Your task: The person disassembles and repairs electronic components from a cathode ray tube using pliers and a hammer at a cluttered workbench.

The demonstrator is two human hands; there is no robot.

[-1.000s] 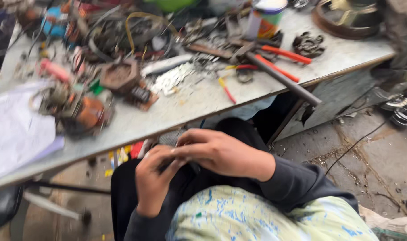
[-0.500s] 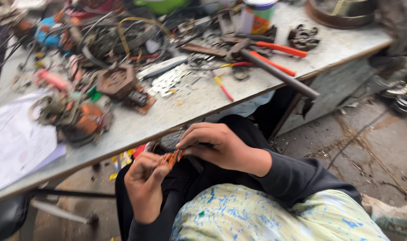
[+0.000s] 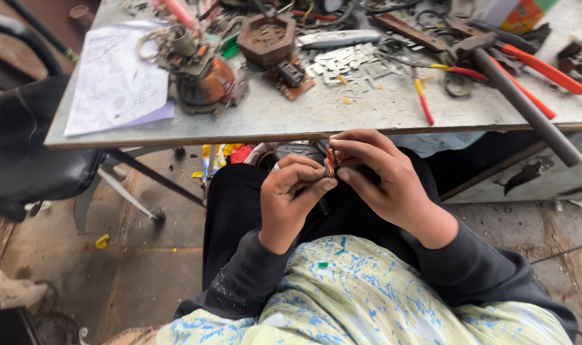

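Over my lap, just below the workbench edge, both hands pinch a small copper wire coil [image 3: 330,162]. My left hand [image 3: 289,198] grips it from the left with thumb and fingers. My right hand [image 3: 383,176] closes over it from the right and hides most of it. A ring shows on a left finger. Dark sleeves cover both forearms.
The grey workbench [image 3: 342,118] carries a paper sheet [image 3: 115,80], an orange motor part [image 3: 204,80], a brown hexagonal block [image 3: 266,39], several small metal plates [image 3: 345,61], red-handled pliers [image 3: 533,64] and a grey metal bar [image 3: 527,108]. A black chair [image 3: 29,140] stands at left.
The view has tilted down and shifted right, so the bench sits higher in frame. My hands have drawn closer together around the coil, which was more exposed half a second ago.
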